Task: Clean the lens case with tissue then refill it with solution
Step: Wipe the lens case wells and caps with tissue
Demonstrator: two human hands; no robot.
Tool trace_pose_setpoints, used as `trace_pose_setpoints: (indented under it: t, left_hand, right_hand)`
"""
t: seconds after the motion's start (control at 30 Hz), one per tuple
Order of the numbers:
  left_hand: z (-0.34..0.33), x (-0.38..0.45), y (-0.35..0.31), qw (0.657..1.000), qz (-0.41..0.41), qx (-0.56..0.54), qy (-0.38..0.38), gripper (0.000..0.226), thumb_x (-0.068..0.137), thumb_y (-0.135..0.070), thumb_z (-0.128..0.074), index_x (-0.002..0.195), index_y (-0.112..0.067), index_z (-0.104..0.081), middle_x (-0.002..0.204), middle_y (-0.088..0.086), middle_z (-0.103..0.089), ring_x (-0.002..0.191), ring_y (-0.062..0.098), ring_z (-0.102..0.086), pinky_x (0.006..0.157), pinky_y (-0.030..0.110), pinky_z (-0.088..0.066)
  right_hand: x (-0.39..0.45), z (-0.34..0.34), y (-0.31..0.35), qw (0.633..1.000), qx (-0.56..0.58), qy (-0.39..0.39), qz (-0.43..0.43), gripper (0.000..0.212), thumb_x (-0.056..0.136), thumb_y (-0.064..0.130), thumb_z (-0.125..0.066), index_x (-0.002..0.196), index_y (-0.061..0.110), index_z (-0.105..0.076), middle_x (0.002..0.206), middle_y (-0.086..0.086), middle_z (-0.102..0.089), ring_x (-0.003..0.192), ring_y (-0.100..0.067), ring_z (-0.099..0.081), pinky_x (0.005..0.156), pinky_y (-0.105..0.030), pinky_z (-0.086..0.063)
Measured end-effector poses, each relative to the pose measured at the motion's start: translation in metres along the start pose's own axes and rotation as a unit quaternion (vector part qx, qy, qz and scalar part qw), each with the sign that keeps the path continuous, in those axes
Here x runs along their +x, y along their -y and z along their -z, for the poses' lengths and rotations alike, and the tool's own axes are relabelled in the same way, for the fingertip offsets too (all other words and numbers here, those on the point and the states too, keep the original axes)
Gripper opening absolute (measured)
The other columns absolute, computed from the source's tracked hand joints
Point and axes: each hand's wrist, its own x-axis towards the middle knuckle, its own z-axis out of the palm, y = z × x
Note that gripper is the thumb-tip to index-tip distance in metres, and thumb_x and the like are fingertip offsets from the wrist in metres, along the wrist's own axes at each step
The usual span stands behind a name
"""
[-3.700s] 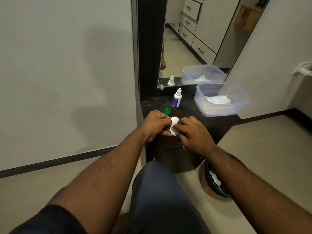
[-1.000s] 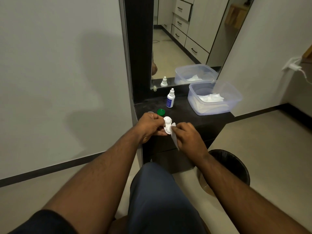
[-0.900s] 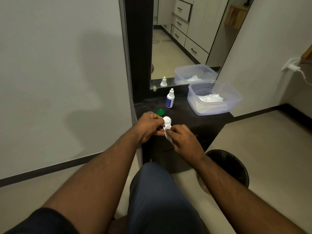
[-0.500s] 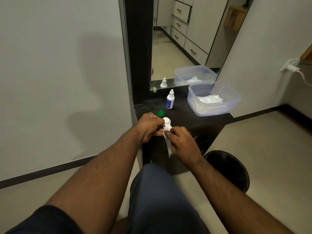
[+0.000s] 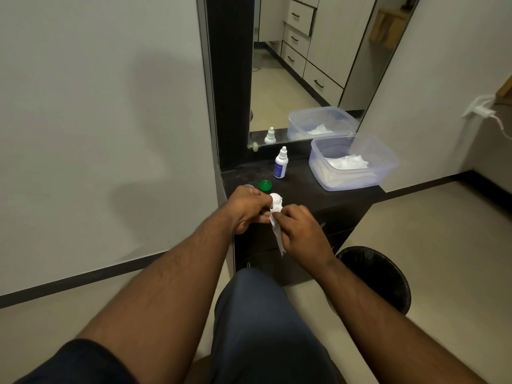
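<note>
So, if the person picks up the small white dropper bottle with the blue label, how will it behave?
The small white dropper bottle with the blue label is tall and slim on a narrow base, so a sideways push probably tips it. It looks like light plastic, easy to lift. Being round, it would likely roll on the dark countertop if toppled.

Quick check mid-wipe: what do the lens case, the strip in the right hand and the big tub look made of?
Lens case: looks like white moulded plastic, smooth, with a round well.
Strip: thin white tissue, limp and hanging with a ragged edge.
Tub: clear, faintly bluish plastic; the white tissue inside shows through its walls.
</note>
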Motion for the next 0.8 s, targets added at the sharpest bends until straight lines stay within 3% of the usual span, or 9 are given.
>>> trace_pose_setpoints:
  t: [0.33,0.47,0.63,0.8]
  left_hand:
    - [-0.002,-0.004,-0.002,1.000,0.002,0.003,-0.004,0.016,0.087,0.002,-0.061,0.103,0.004,-0.063,0.069,0.014,-0.065,0.048,0.015,-0.066,0.049,0.026,-0.057]
    - [-0.002,-0.009,-0.005,1.000,0.007,-0.001,0.008,0.014,0.090,0.002,-0.058,0.104,0.001,-0.062,0.080,0.016,-0.067,0.055,0.017,-0.070,0.052,0.027,-0.059]
    - [-0.003,-0.009,-0.004,1.000,0.004,0.004,0.003,0.019,0.088,0.003,-0.059,0.107,0.005,-0.062,0.076,0.016,-0.067,0.053,0.017,-0.068,0.052,0.028,-0.059]
    - [-0.003,-0.011,-0.005,1.000,0.000,0.000,0.009,0.015,0.089,0.005,-0.057,0.103,0.004,-0.061,0.079,0.017,-0.066,0.051,0.016,-0.068,0.051,0.027,-0.059]
  right_hand:
    - [0.001,0.000,-0.008,0.999,0.024,-0.006,-0.033,0.016,0.078,0.006,-0.065,0.093,0.006,-0.072,0.082,-0.008,-0.060,0.076,-0.022,-0.054,0.060,-0.027,-0.042]
    - [-0.006,-0.002,-0.013,0.994,0.049,-0.039,-0.089,0.017,0.079,0.005,-0.064,0.094,0.004,-0.073,0.082,-0.007,-0.060,0.076,-0.022,-0.056,0.064,-0.022,-0.037]
    - [-0.008,-0.005,-0.004,0.994,0.067,-0.045,-0.072,0.033,0.084,0.021,-0.046,0.097,0.006,-0.072,0.081,-0.007,-0.060,0.075,-0.023,-0.056,0.064,-0.027,-0.044]
    - [-0.006,-0.004,-0.009,0.979,0.111,-0.090,-0.142,0.024,0.079,0.006,-0.055,0.094,0.002,-0.073,0.081,-0.009,-0.062,0.077,-0.023,-0.059,0.071,-0.016,-0.039]
